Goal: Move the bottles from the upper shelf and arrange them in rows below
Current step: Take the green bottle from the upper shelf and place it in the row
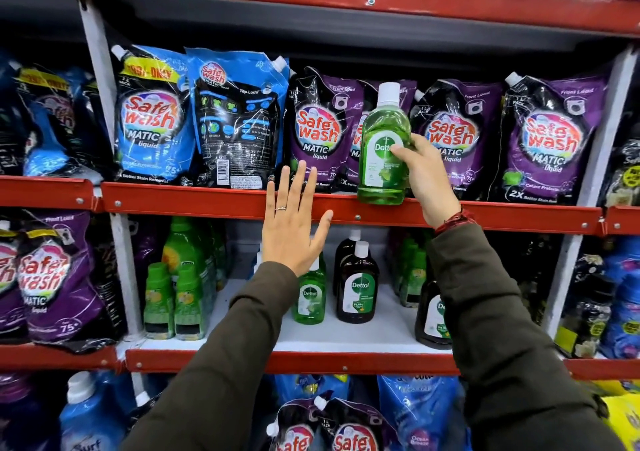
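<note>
On upper shelf (346,208) edge, among Safewash pouches (320,128), right hand (427,177) grips green Dettol bottle (382,152), upright w/ white cap. Left hand (292,229) open, fingers spread, touching nothing. Lower shelf (363,336) holds small green Dettol bottle (310,294), brown Dettol bottles (356,284), other green bottles (173,298).

The scene is lit brightly and evenly from above and in front. White glare streaks are seen on the glossy purple pouches (320,132) and blue pouches (152,114). Deep shadow is cast beneath the top shelf (346,0), and the back of the lower shelf (346,333) is left dim. Straight shelf edges are bent by wide-angle distortion, most strongly at the corners. The centre is rendered sharply; softness is noticed at the far left and right edges.
</note>
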The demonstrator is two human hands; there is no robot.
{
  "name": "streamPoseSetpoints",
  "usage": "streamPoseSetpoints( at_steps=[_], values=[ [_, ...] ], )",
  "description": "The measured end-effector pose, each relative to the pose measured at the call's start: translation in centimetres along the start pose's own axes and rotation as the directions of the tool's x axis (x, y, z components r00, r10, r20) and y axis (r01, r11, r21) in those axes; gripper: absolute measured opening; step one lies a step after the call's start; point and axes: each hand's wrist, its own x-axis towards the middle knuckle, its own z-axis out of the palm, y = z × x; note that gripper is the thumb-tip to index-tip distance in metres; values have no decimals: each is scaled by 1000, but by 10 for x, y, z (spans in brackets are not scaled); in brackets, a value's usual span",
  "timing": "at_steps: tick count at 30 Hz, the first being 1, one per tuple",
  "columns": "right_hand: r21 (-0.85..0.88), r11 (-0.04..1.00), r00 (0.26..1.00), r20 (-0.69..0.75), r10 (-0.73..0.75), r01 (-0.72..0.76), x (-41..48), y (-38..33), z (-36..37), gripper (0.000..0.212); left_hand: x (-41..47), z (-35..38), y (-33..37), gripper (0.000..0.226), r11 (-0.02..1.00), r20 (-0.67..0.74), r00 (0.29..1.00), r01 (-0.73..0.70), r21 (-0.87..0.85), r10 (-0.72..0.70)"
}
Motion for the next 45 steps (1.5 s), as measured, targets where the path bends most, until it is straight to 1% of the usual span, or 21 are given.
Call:
streamPoseSetpoints(
  at_steps=[3,7,11,15,18,22,25,30,38,41,45],
  values=[
    [38,999,1000,20,9,-10,-20,3,6,30,-19,-3,-1,70,999,-24,1000,18,-43,-19],
    [96,995,998,48,33,-37,-50,20,16,29,-51,0,-3,71,998,-14,999,30,-58,-31],
    [150,986,996,61,57,-66,-77,52,25,21,-84,8,-9,69,998,48,998,41,-36,-40],
    [158,978,987,108,121,-137,-104,97,34,21,-118,21,-20,67,994,117,991,80,-68,-72],
    [135,972,977,117,177,-192,-122,132,42,24,-145,32,-25,67,990,178,978,120,-75,-105],
    [32,960,952,141,270,-277,-140,174,54,38,-182,48,-28,69,991,286,951,130,-36,-114],
    [-14,959,945,162,283,-285,-147,198,67,46,-208,63,-29,70,991,374,920,132,-15,-117],
    [-30,946,927,195,321,-321,-147,223,87,41,-242,79,-30,70,990,458,881,139,-7,-120],
    [-16,920,899,206,385,-391,-141,246,104,37,-250,81,-33,75,993,471,875,121,11,-111],
    [7,923,899,226,374,-386,-142,251,107,31,-250,81,-32,75,993,477,872,117,21,-113],
    [18,929,905,233,355,-369,-144,253,107,31,-250,81,-33,75,993,472,874,120,10,-110]
  ],
)
